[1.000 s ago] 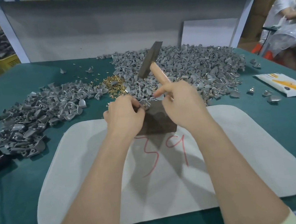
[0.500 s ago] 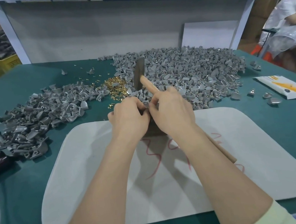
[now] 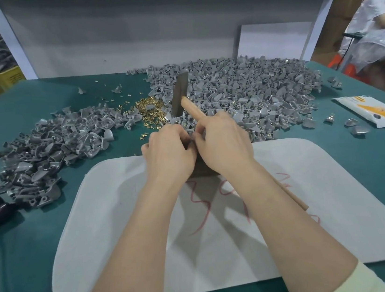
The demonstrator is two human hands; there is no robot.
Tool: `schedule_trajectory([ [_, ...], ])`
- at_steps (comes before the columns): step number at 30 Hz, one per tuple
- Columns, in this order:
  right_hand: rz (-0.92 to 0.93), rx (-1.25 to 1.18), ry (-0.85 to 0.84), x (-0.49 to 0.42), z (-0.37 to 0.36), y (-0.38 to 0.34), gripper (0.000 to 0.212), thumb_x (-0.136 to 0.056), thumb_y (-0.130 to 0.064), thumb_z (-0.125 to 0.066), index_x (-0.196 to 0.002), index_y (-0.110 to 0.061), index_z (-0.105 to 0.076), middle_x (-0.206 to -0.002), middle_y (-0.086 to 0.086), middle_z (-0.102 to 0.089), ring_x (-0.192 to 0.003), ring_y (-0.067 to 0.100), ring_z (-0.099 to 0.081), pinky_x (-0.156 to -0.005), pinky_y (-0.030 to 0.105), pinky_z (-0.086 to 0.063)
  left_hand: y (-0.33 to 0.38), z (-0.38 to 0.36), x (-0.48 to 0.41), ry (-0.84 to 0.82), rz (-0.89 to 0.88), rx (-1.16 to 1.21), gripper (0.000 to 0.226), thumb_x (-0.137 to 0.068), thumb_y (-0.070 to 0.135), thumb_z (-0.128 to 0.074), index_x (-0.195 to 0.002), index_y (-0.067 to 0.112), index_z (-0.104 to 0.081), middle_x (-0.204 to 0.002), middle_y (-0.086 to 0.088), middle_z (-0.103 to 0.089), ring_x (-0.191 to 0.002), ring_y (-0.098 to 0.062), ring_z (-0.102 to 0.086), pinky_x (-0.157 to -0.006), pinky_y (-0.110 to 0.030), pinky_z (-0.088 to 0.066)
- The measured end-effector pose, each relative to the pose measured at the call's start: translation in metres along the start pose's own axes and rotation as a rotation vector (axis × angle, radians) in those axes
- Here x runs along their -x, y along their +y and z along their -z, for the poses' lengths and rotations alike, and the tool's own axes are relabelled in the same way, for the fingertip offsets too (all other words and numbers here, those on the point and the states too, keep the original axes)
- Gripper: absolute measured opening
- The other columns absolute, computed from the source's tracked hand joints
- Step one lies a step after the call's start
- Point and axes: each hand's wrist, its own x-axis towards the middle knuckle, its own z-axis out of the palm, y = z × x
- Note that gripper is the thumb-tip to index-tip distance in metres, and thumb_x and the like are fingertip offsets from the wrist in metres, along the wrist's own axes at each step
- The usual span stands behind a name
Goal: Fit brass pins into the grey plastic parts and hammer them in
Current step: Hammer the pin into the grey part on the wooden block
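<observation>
Head view, mid-frame: the left hand (image 3: 167, 155) and right hand (image 3: 223, 145) meet knuckle to knuckle over a dark block (image 3: 202, 169) at the far edge of the white mat (image 3: 316, 203). Change against the two earlier views: the hammer (image 3: 181, 97) was tilted up and to the right a second ago; now its head stands nearly upright just above centre, and the wooden handle runs under the right palm and out past the wrist toward lower right. The hands have also closed the gap between them.

Left fingers are curled together, pinching something small at the block; the part itself is hidden, so I cannot tell what. Right fingers wrap the handle while their tips join the pinch.

Judgement: this is pin-seating, not striking (the hammer is merely parked in the palm).

Supply: brass pins (image 3: 150, 108) heaped just above the hands; grey plastic parts (image 3: 240, 90) piled upper right, a second pile (image 3: 47, 150) at left, all on the green counter (image 3: 373, 171).
</observation>
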Motion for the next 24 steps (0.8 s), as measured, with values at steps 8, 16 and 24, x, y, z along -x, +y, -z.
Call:
schedule_trajectory([
  [8, -0.024, -0.087, -0.012, 0.000, 0.000, 0.003, 0.024, -0.091, -0.033, -0.055, -0.114, -0.039, -0.059, -0.091, -0.002, -0.041, -0.074, 0.023, -0.048, -0.066, 0.031, -0.036, -0.001, 0.001, 0.001, 0.000, -0.016, -0.009, 0.009, -0.087, 0.025, -0.059, -0.083, 0.017, -0.061, -0.099, -0.001, -0.064, -0.103, -0.029, -0.054, -0.088, -0.037, -0.034],
  [16, -0.035, -0.096, -0.188, -0.009, 0.010, 0.001, 0.006, -0.091, -0.031, -0.056, -0.090, -0.036, -0.059, -0.105, 0.002, -0.055, -0.084, 0.024, -0.053, -0.071, 0.031, -0.040, -0.001, -0.001, 0.001, 0.007, -0.026, -0.007, 0.013, -0.088, 0.027, -0.059, -0.078, 0.020, -0.057, -0.097, -0.002, -0.063, -0.103, -0.030, -0.054, -0.087, -0.037, -0.035],
  [24, -0.083, -0.083, -0.229, -0.011, 0.015, -0.003, 0.006, -0.092, -0.031, -0.055, -0.091, -0.031, -0.061, -0.110, 0.004, -0.059, -0.095, 0.027, -0.058, -0.073, 0.030, -0.042, 0.000, -0.001, 0.001, 0.012, -0.029, -0.029, 0.012, -0.088, 0.028, -0.059, -0.083, 0.017, -0.062, -0.101, -0.002, -0.062, -0.104, -0.030, -0.053, -0.084, -0.036, -0.034],
])
